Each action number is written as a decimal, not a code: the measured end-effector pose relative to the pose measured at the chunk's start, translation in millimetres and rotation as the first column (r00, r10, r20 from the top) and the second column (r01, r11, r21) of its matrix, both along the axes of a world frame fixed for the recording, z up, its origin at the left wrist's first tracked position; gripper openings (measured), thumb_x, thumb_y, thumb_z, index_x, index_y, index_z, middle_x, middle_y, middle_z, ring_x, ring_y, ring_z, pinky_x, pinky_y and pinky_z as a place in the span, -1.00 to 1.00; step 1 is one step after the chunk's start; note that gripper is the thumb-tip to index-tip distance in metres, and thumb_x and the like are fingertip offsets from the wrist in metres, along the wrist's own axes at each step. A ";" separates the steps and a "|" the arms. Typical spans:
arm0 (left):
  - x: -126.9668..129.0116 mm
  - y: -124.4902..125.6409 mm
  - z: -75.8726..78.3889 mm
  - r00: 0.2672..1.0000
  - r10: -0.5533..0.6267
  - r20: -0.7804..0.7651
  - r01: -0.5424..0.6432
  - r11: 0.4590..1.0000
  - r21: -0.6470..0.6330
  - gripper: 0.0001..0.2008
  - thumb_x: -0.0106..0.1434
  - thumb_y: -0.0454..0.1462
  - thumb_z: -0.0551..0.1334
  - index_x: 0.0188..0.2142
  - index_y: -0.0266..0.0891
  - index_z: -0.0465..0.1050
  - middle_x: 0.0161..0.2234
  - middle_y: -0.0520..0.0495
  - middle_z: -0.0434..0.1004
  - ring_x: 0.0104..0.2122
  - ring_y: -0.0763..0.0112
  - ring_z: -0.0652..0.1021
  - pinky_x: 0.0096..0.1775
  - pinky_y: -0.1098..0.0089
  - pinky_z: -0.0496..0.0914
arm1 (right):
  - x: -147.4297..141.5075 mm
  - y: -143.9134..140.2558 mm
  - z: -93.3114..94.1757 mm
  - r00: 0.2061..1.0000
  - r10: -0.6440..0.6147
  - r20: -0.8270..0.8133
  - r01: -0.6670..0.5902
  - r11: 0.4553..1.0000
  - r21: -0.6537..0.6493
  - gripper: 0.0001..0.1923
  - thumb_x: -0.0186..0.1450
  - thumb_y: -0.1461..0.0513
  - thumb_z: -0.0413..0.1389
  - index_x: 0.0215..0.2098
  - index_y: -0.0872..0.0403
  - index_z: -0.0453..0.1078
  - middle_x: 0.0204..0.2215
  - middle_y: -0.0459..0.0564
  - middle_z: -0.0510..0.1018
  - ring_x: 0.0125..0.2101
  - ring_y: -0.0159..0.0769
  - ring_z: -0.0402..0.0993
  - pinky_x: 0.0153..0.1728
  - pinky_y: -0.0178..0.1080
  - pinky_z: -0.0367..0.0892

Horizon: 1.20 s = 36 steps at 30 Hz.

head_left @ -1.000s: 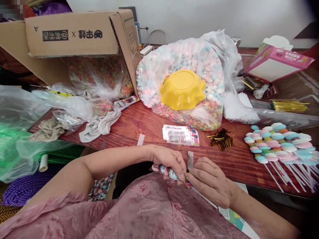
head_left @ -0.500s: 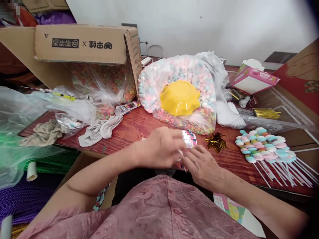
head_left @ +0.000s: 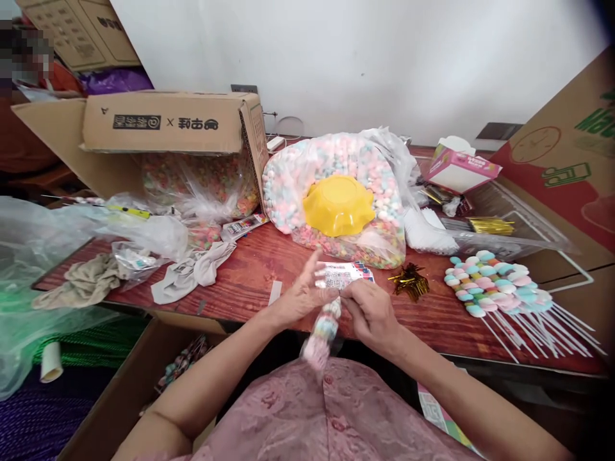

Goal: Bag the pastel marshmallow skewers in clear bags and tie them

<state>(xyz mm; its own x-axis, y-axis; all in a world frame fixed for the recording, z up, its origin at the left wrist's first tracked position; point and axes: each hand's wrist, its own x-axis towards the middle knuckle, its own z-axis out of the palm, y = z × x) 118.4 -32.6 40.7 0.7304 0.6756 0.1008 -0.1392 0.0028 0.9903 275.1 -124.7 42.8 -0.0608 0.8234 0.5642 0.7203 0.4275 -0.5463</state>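
Wearing a dusty-pink shirt [head_left: 288, 416], with black clothing [head_left: 259, 347] showing at the lap
The shirt is carrying a tone-on-tone swirling pattern, darker pink on pale; two round pink buttons [head_left: 337, 423] are following a straight front seam; the left forearm [head_left: 228, 368] and right forearm [head_left: 464, 387] are showing bare; the left hand [head_left: 296, 299] and right hand [head_left: 375, 314] are going bare

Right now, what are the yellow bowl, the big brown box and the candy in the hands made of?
Yellow bowl: probably glossy plastic; bright highlights show on it. Brown box: matte cardboard, by its stiff, folded flaps. Held candy: pastel, puffy pieces, perhaps marshmallow, inside clear wrapping, likely plastic film; it's blurred, so I can't be sure.
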 end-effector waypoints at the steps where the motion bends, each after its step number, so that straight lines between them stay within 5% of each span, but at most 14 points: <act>1: -3.5 -4.3 -3.6 0.992 -0.130 0.006 0.130 0.987 -0.100 -0.30 0.14 -0.06 0.36 0.22 -0.10 0.19 -0.04 -0.14 0.44 -0.20 0.40 0.50 -0.19 0.40 0.39 | 0.9 3.3 -2.1 0.998 -0.018 0.064 0.010 0.994 0.111 -0.84 0.27 0.33 -0.03 -0.45 0.07 0.30 -0.51 -0.04 0.44 -0.45 -0.30 0.29 -0.37 -0.22 0.17; 4: -15.9 -14.3 -12.5 0.923 -0.382 -0.056 0.370 0.916 -0.154 -0.55 0.22 -0.07 0.27 0.01 -0.26 0.33 -0.39 0.01 0.44 -0.51 0.53 0.42 -0.41 0.47 0.34 | -2.9 12.7 -7.8 0.999 -0.012 0.035 0.005 0.981 0.195 -0.86 0.26 0.32 -0.01 -0.45 0.06 0.32 -0.50 -0.01 0.45 -0.43 -0.28 0.28 -0.34 -0.18 0.16; 7: -30.8 -17.7 -11.7 0.938 -0.076 -0.337 0.173 0.949 0.265 -0.80 0.33 -0.22 0.10 -0.12 -0.26 0.36 -0.36 -0.05 0.47 -0.39 0.41 0.45 -0.30 0.39 0.38 | -21.6 20.8 -16.3 0.904 -0.026 -0.427 -0.037 0.990 -0.137 -0.83 0.24 0.20 0.06 -0.51 0.03 0.28 -0.57 -0.09 0.35 -0.49 -0.32 0.22 -0.40 -0.22 0.15; 9: -43.6 -19.1 -8.2 0.861 0.235 -0.452 0.096 0.796 0.597 -0.76 0.30 -0.37 0.03 -0.09 -0.25 0.37 -0.24 -0.14 0.48 -0.25 0.32 0.46 -0.17 0.30 0.38 | -42.4 23.1 -22.3 0.692 -0.080 -0.717 -0.287 0.881 -0.375 -0.73 0.21 0.08 0.08 -0.56 0.02 0.22 -0.62 -0.14 0.27 -0.55 -0.37 0.17 -0.47 -0.26 0.15; 11: -62.1 -22.5 -5.5 0.765 0.367 -0.530 0.192 0.656 0.730 -0.68 0.23 -0.46 -0.02 -0.11 -0.25 0.40 -0.23 -0.17 0.49 -0.20 0.27 0.46 -0.14 0.28 0.38 | -65.2 20.7 -26.8 0.553 -0.100 -0.827 -0.518 0.736 -0.435 -0.65 0.20 -0.01 0.05 -0.60 0.00 0.15 -0.67 -0.17 0.19 -0.63 -0.40 0.11 -0.57 -0.27 0.13; 13: -90.4 -28.0 -4.1 0.680 0.358 -0.640 0.328 0.632 0.702 -0.68 0.17 -0.50 -0.02 -0.23 -0.22 0.44 -0.27 -0.13 0.50 -0.22 0.29 0.48 -0.16 0.31 0.37 | -82.7 14.1 -29.3 0.529 -0.079 -0.845 -0.618 0.646 -0.447 -0.64 0.22 -0.01 0.04 -0.62 -0.01 0.15 -0.72 -0.17 0.19 -0.71 -0.43 0.07 -0.65 -0.28 0.09; 15: -129.4 -32.6 -2.9 0.496 0.325 -0.805 0.458 0.690 0.560 -0.67 0.11 -0.50 0.01 -0.30 -0.19 0.47 -0.28 -0.08 0.54 -0.24 0.30 0.51 -0.18 0.32 0.37 | -87.9 5.5 -30.7 0.544 -0.040 -0.838 -0.656 0.603 -0.454 -0.73 0.22 0.08 0.08 -0.58 -0.01 0.27 -0.71 -0.14 0.29 -0.71 -0.41 0.15 -0.65 -0.28 0.11; 19: -198.2 -24.9 1.5 -0.149 0.472 -0.869 0.530 0.780 0.332 -0.74 0.01 -0.39 0.16 -0.31 -0.14 0.54 -0.27 -0.11 0.60 -0.16 -0.05 0.56 -0.25 0.11 0.41 | -58.3 -11.1 -32.3 0.869 0.210 -0.448 -0.384 0.857 -0.344 -0.84 0.13 0.35 0.14 -0.43 -0.07 0.43 -0.50 -0.07 0.52 -0.51 -0.29 0.41 -0.45 -0.22 0.30; 20: -200.1 -19.9 3.2 -0.169 0.531 -0.831 0.550 0.750 0.368 -0.71 0.01 -0.32 0.20 -0.25 -0.13 0.55 -0.22 -0.14 0.59 -0.14 -0.14 0.55 -0.26 0.04 0.42 | -46.1 -14.6 -32.6 0.927 0.214 -0.308 -0.300 0.916 -0.267 -0.80 0.15 0.38 0.12 -0.42 -0.08 0.44 -0.48 -0.07 0.52 -0.47 -0.29 0.43 -0.42 -0.23 0.32; 22: -173.8 -11.0 7.3 -0.004 0.579 -0.816 0.570 0.671 0.473 -0.68 0.06 -0.24 0.25 -0.14 -0.13 0.54 -0.13 -0.17 0.58 -0.12 -0.06 0.55 -0.19 0.05 0.44 | -20.7 -20.4 -33.5 0.975 0.136 -0.174 -0.165 0.973 -0.162 -0.77 0.23 0.38 0.05 -0.40 -0.07 0.43 -0.49 -0.10 0.51 -0.47 -0.32 0.44 -0.42 -0.26 0.34; 25: -71.4 -7.9 11.1 0.450 0.493 -0.745 0.587 0.466 0.662 -0.70 0.26 -0.21 0.14 -0.04 -0.17 0.47 -0.05 -0.18 0.52 -0.06 0.14 0.49 -0.04 0.19 0.40 | 19.8 -27.7 -35.9 0.983 -0.082 -0.167 0.065 0.993 -0.103 -0.76 0.33 0.33 -0.04 -0.33 -0.03 0.43 -0.49 -0.10 0.50 -0.46 -0.34 0.45 -0.43 -0.29 0.34; 28: 42.7 -14.0 5.4 0.577 0.394 -0.716 0.663 0.285 0.692 -0.76 0.26 -0.35 0.11 -0.13 -0.26 0.48 -0.17 -0.20 0.50 -0.15 0.14 0.47 -0.15 0.20 0.40 | 73.1 -42.8 -37.6 0.933 -0.354 -0.067 0.352 0.935 -0.037 -0.78 0.32 0.33 -0.02 -0.28 0.04 0.46 -0.42 0.00 0.54 -0.39 -0.27 0.46 -0.35 -0.23 0.33; 31: 106.6 -16.7 -11.2 0.562 0.435 -0.703 0.703 0.196 0.684 -0.76 0.20 -0.44 0.13 -0.15 -0.39 0.48 -0.19 -0.30 0.46 -0.18 0.07 0.45 -0.27 0.21 0.38 | 141.0 -74.6 -33.6 0.641 -0.730 0.239 0.704 0.682 0.195 -0.83 0.29 0.33 0.05 -0.30 0.05 0.49 -0.39 0.02 0.58 -0.36 -0.27 0.47 -0.27 -0.24 0.31; 36: 113.5 -8.3 -39.8 0.566 0.522 -0.639 0.675 0.152 0.722 -0.77 0.20 -0.53 0.09 -0.24 -0.42 0.50 -0.26 -0.29 0.44 -0.21 0.09 0.46 -0.29 0.25 0.35 | 237.6 -131.0 -19.6 0.134 -0.892 0.432 0.876 0.310 0.369 -0.82 0.26 0.25 0.07 -0.23 0.09 0.49 -0.30 0.11 0.56 -0.28 -0.14 0.38 -0.32 -0.16 0.16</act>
<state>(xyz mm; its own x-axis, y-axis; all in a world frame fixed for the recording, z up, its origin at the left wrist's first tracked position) 231.9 -40.9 0.9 0.9168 0.3992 -0.0054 0.3924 -0.9035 -0.1727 512.7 -255.7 23.1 0.4520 0.4954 0.7418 0.7239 -0.6896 0.0194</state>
